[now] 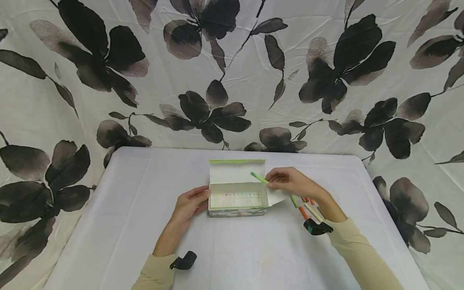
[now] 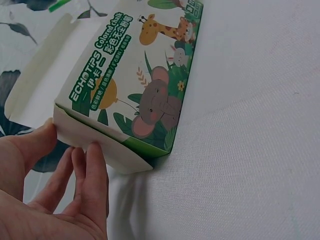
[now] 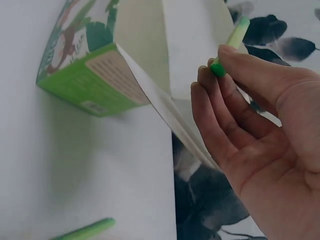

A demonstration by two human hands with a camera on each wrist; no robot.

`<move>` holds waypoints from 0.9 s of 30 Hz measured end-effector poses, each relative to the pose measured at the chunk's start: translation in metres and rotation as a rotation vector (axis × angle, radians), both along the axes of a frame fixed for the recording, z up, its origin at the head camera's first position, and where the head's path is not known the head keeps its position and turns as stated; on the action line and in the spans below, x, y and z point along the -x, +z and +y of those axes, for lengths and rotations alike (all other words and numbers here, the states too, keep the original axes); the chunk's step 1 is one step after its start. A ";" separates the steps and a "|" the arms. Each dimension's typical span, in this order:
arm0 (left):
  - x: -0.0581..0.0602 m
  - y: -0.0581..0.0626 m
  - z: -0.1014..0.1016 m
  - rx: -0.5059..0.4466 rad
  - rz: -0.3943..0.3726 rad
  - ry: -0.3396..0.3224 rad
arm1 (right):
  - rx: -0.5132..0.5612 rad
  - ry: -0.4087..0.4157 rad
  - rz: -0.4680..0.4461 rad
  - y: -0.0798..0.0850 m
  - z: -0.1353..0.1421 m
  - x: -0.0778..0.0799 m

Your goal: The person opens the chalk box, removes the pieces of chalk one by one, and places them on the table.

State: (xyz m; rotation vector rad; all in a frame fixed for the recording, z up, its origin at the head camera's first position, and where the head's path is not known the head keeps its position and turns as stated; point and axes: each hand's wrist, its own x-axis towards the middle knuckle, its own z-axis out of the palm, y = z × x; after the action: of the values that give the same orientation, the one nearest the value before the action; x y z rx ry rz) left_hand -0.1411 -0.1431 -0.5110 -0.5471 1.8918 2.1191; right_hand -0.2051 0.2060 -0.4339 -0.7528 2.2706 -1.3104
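Note:
An open cardboard box of colored chalk (image 1: 237,212) stands on the table, lid raised at the back. Its printed side (image 2: 145,85) shows an elephant and a giraffe. My left hand (image 1: 189,205) touches the box's left end with thumb and fingertips, seen close in the left wrist view. Over the box's right side, my right hand (image 1: 290,182) pinches a light green chalk stick (image 1: 259,177) with darker green ends. In the right wrist view, that stick is held between thumb and fingertips, pointing up beside the white side flap (image 3: 150,90).
Several loose chalk sticks lie right of the box, partly under my right forearm, among them an orange one (image 1: 303,212), a pale yellow one (image 1: 313,212) and a green one (image 1: 294,201). A white cloth covers the table (image 1: 145,173). Behind hangs a floral curtain (image 1: 145,108).

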 end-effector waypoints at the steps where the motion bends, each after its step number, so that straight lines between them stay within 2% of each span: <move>1: 0.000 0.000 0.000 0.000 -0.001 0.001 | 0.002 -0.014 -0.006 0.001 0.004 0.000; 12: -0.001 0.001 0.000 -0.001 -0.012 -0.013 | -0.033 -0.169 -0.004 0.008 0.042 -0.007; 27: 0.000 0.000 0.000 0.002 -0.009 -0.004 | -0.077 -0.348 -0.066 -0.012 0.098 -0.023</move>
State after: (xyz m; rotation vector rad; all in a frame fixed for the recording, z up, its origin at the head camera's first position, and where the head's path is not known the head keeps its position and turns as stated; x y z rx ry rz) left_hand -0.1411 -0.1426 -0.5108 -0.5519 1.8887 2.1091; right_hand -0.1817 0.3042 -0.4461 -0.2906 2.4575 -1.3612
